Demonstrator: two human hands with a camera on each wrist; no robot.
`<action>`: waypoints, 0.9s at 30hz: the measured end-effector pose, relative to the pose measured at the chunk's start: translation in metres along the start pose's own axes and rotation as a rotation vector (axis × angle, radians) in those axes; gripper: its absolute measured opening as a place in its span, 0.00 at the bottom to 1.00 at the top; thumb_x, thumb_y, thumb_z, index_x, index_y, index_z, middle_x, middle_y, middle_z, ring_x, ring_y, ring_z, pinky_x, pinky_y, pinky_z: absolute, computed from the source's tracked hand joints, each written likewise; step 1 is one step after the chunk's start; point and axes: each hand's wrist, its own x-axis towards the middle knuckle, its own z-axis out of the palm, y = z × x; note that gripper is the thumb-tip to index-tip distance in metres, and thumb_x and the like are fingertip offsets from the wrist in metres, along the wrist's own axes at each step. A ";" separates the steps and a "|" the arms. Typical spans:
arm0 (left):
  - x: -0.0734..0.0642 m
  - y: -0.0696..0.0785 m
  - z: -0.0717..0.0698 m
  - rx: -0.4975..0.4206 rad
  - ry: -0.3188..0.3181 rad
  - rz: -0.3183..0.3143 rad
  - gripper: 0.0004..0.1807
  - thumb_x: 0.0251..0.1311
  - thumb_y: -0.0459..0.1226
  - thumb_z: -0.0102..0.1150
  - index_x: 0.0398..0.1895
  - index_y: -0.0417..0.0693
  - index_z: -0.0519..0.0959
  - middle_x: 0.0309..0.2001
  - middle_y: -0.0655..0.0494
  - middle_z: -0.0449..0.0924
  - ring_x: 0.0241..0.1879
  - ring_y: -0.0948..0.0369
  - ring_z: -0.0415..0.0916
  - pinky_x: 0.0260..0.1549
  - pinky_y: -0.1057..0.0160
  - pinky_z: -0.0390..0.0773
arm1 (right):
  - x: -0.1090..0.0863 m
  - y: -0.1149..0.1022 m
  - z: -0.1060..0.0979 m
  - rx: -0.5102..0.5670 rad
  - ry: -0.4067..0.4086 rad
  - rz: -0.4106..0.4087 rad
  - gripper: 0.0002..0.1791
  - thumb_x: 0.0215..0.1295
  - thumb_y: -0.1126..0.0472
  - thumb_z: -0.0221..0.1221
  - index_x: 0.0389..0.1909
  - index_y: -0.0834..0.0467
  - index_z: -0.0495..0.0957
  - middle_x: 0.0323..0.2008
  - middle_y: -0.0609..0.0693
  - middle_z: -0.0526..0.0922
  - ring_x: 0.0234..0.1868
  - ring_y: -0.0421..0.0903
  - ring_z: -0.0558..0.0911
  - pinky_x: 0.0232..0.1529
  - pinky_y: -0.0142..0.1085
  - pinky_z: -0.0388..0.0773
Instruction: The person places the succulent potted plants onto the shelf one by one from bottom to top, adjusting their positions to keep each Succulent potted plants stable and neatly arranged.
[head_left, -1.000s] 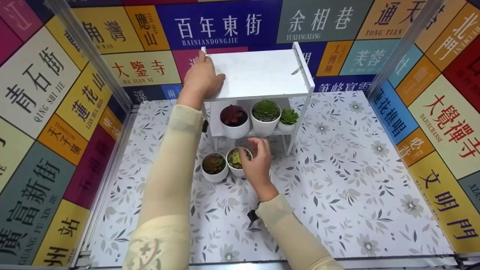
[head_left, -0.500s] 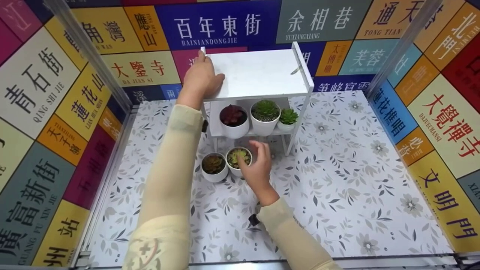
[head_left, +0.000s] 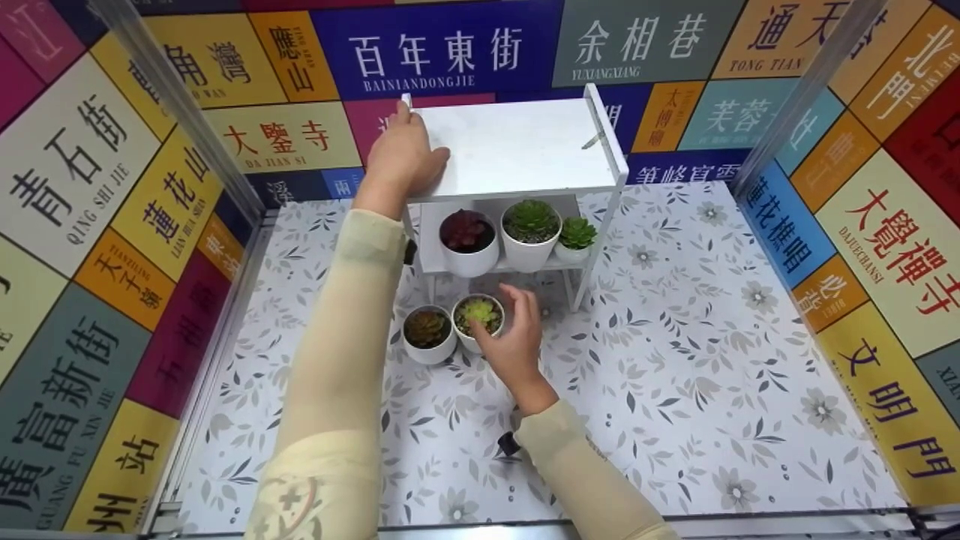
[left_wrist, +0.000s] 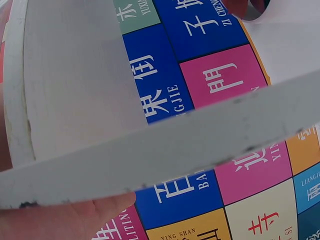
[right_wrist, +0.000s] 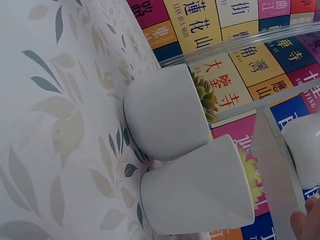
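My left hand grips the upper left side of a white two-tier shelf rack, thumb over its top board. In the left wrist view, fingers show beneath the rack's white rail. My right hand is beside a small white pot with a yellow-green succulent, thumb and fingers spread, the thumb overlapping the pot's rim. Left of it stands a white pot with a brownish succulent. In the right wrist view both white pots stand side by side, with fingertips at the right edge.
On the rack's lower shelf stand a white pot with a dark red succulent, one with a large green succulent and a small green one. Walls with colourful street-sign panels enclose the floral-patterned tabletop.
My right hand has shifted slightly down, and its thumb has moved left across the pot's front, showing more of the yellow-green succulent. The left hand, rack and pots stay put.
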 end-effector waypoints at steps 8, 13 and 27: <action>0.000 0.001 -0.001 -0.005 -0.009 -0.012 0.48 0.79 0.57 0.43 0.87 0.38 0.39 0.87 0.45 0.24 0.88 0.48 0.31 0.87 0.51 0.41 | -0.004 0.001 0.000 0.010 -0.038 0.018 0.39 0.54 0.53 0.79 0.65 0.62 0.76 0.56 0.63 0.79 0.59 0.61 0.79 0.63 0.54 0.77; -0.001 0.002 -0.001 -0.001 -0.014 -0.010 0.48 0.79 0.56 0.43 0.87 0.38 0.39 0.87 0.45 0.24 0.88 0.48 0.31 0.87 0.51 0.41 | -0.006 0.002 0.000 0.003 -0.052 0.024 0.41 0.52 0.55 0.80 0.66 0.62 0.75 0.56 0.63 0.78 0.58 0.62 0.79 0.62 0.54 0.77; 0.000 -0.001 -0.001 0.002 0.002 0.006 0.48 0.78 0.56 0.44 0.87 0.36 0.41 0.87 0.43 0.26 0.88 0.48 0.34 0.87 0.51 0.45 | -0.013 0.012 0.006 -0.019 -0.103 0.082 0.52 0.50 0.48 0.81 0.73 0.63 0.69 0.63 0.66 0.76 0.66 0.59 0.77 0.70 0.55 0.74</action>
